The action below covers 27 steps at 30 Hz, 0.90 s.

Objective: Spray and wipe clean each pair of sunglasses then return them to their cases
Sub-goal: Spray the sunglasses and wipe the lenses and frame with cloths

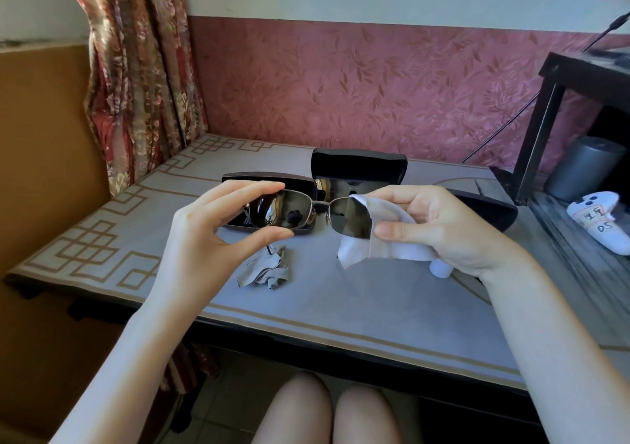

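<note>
Above table (pixel 341 293): left hand (pixel 204 235) pinches sunglasses (pixel 306 213) (raised); right hand (pixel 443 225) pinches cloth (pixel 375 239) on lens.

The sunglasses (pixel 272 212) have dark grey-brown lenses in a thin silvery frame. The cloth (pixel 371 242) over one lens is white; a second cloth (pixel 264 270) is grey. The bench (pixel 341 300) is pale grey with a tan fret border. The open case (pixel 358 164) is black; the left case (pixel 238 178) looks dark brown, though shade makes that uncertain. The wall (pixel 341 85) is dusky pink with a leaf pattern, the curtain (pixel 143 68) red and gold floral.
</note>
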{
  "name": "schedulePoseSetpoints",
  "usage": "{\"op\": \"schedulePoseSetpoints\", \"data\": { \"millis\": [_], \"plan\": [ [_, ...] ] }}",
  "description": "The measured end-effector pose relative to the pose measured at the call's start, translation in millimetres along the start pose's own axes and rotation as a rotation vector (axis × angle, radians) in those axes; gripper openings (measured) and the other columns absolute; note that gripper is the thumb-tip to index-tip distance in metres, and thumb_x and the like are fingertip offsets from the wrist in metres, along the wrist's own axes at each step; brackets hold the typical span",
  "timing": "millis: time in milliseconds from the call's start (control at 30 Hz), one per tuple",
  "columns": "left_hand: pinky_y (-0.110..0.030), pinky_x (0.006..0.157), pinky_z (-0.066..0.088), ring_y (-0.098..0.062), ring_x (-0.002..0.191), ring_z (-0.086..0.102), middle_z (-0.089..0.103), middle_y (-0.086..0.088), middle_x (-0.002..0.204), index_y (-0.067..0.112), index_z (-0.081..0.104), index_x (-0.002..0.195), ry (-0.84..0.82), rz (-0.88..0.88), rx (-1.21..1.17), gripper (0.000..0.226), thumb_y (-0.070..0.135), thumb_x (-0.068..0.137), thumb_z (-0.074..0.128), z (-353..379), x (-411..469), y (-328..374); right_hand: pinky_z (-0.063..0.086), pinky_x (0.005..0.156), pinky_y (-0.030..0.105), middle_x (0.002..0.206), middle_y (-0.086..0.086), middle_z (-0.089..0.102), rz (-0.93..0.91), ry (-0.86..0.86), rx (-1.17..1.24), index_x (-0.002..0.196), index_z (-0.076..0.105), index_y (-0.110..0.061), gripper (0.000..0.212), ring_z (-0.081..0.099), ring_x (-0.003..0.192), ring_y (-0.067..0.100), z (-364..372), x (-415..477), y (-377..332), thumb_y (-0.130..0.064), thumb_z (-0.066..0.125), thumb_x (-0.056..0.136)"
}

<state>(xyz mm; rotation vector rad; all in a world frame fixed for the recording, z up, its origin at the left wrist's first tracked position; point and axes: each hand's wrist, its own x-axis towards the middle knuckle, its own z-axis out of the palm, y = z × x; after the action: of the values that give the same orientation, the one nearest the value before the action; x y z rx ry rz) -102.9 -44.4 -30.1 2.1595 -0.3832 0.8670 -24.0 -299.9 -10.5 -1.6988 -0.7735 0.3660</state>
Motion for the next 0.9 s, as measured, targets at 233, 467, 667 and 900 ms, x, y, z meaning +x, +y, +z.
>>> {"op": "schedulePoseSetpoints", "data": {
  "millis": [233,467,667,900],
  "plan": [
    [-0.015,0.096,0.043,0.004,0.106,0.058,0.063,0.014,0.112,0.020,0.065,0.116,-0.029,0.045,0.041,0.048,0.033,0.072,0.078,2.4,0.1,1.0,0.045,0.056,0.011,0.063,-0.007,0.067,-0.025,0.113,-0.132,0.077,0.069,-0.011,0.014,0.061,0.060,0.004,18.8,9.3,-11.6,-0.008,0.081,0.070],
    [-0.012,0.095,0.042,0.006,0.107,0.056,0.063,0.013,0.113,0.019,0.065,0.117,-0.034,0.064,0.064,0.047,0.035,0.073,0.074,2.8,0.0,1.3,0.046,0.070,0.034,0.058,0.021,0.066,-0.031,0.155,-0.229,0.072,0.060,0.006,0.043,0.062,0.054,0.023,24.9,13.3,-19.1,-0.032,0.062,0.092],
    [-0.006,0.091,0.038,0.012,0.105,0.053,0.062,0.014,0.110,0.014,0.067,0.115,-0.013,0.072,0.070,0.047,0.030,0.072,0.078,5.1,-0.3,3.0,0.037,0.055,0.005,0.063,-0.013,0.062,-0.008,0.101,-0.218,0.076,0.066,-0.014,0.011,0.053,0.060,-0.001,20.5,9.0,-19.3,-0.014,0.069,0.087],
    [-0.010,0.094,0.041,0.005,0.105,0.057,0.063,0.013,0.110,0.015,0.066,0.115,0.000,0.073,0.074,0.046,0.032,0.073,0.074,6.4,0.1,4.9,0.037,0.068,0.033,0.066,0.025,0.068,-0.068,0.230,-0.229,0.075,0.067,-0.009,0.022,0.066,0.069,0.044,32.9,16.0,-23.1,-0.027,0.076,0.081]
  ]
}}
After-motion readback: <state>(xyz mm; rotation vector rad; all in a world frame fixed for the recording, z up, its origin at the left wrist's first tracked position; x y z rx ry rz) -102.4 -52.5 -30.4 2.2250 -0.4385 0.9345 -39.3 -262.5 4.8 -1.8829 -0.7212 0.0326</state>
